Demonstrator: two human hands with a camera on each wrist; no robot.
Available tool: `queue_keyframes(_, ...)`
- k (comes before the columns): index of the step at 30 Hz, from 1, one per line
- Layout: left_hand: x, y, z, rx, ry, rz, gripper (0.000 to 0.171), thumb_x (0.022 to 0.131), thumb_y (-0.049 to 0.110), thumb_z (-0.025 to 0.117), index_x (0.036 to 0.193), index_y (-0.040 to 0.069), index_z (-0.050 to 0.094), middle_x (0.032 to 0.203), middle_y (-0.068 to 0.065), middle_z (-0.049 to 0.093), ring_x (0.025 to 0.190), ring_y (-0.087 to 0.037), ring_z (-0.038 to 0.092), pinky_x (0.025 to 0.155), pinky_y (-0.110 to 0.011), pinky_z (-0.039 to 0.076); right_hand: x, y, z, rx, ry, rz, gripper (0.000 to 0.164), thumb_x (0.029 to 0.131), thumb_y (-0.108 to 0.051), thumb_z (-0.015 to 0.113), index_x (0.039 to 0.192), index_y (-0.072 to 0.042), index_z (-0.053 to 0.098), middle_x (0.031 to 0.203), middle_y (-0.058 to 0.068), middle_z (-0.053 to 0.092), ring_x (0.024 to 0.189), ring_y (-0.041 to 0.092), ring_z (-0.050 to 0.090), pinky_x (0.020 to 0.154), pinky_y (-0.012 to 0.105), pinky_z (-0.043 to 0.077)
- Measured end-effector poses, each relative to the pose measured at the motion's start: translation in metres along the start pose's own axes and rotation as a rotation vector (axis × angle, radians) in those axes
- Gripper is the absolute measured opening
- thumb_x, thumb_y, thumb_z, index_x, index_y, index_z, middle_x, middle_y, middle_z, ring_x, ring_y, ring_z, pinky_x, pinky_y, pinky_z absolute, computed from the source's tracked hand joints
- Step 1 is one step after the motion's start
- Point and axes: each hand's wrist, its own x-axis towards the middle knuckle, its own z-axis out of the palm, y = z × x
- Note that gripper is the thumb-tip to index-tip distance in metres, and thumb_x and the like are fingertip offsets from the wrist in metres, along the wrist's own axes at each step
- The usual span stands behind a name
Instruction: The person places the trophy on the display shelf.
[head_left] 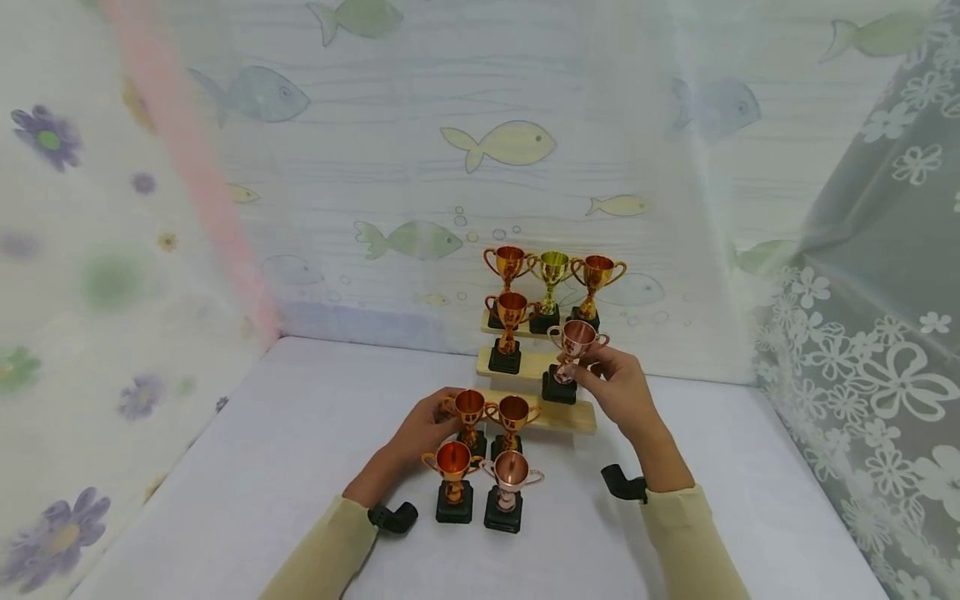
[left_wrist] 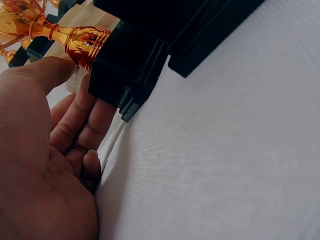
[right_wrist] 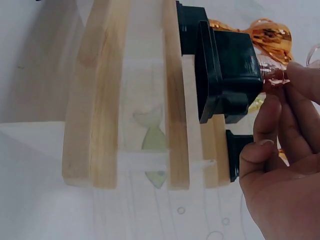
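Trophy in rose-gold [head_left: 577, 340]: stem pinched by right hand [head_left: 622, 390], 4 o'clock of wooden stand [head_left: 573, 416]
Trophy in orange-gold [head_left: 470, 410]: gripped by left hand [head_left: 426, 427], 8 o'clock of stand

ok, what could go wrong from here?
1. The pink trophy in the right hand might knock the orange trophy beside it on the middle shelf.
2. The left hand touches the rear-left trophy of the front four; moving it could topple the close rear-right trophy.
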Motion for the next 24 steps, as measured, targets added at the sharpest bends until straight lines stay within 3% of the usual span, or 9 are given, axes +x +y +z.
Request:
queue_keyframes(5,0.0,-0.001,-0.001,-0.001,0.01,-0.013,0.037,0.098,0.015,0.063,0.134,0.022,0.058,0.115,0.0,0.069,0.095,-0.015,0.067,0.084,-0.034,0.053,0.005,0.001,0.006,0.009,0.021,-0.003,0.015,0.094,-0.016,0.07,0.102,-0.002,0.071,0.097,0.019,0.07,0.079,0.023,0.06,0.065,0.029,0.049)
queue_keyframes(14,0.0,-0.001,0.002,0.004,0.007,-0.016,0.038,0.097,0.014,0.063,0.135,0.022,0.057,0.118,0.0,0.068,0.096,-0.016,0.066,0.083,-0.035,0.053,0.016,-0.001,0.016,0.043,0.168,0.03,0.018,0.092,-0.014,0.072,0.108,-0.005,0.075,0.087,0.019,0.069,0.065,0.016,0.052,0.055,0.028,0.043)
queue_keyframes(18,0.002,0.003,0.002,0.0,0.007,-0.024,0.038,0.098,0.016,0.063,0.135,0.022,0.057,0.122,0.0,0.067,0.102,-0.016,0.065,0.086,-0.037,0.053,0.02,-0.001,0.019,0.073,0.223,0.065,0.02,0.092,-0.012,0.072,0.109,-0.001,0.074,0.092,0.019,0.07,0.07,0.017,0.058,0.06,0.028,0.047)
queue_keyframes(24,0.002,0.002,0.002,0.008,0.014,-0.033,0.037,0.098,0.016,0.062,0.135,0.022,0.057,0.121,0.0,0.067,0.102,-0.016,0.066,0.087,-0.037,0.053,0.026,0.003,0.024,0.127,0.218,0.084,0.024,0.092,-0.007,0.071,0.114,0.003,0.072,0.105,0.025,0.069,0.078,0.022,0.066,0.066,0.034,0.05)
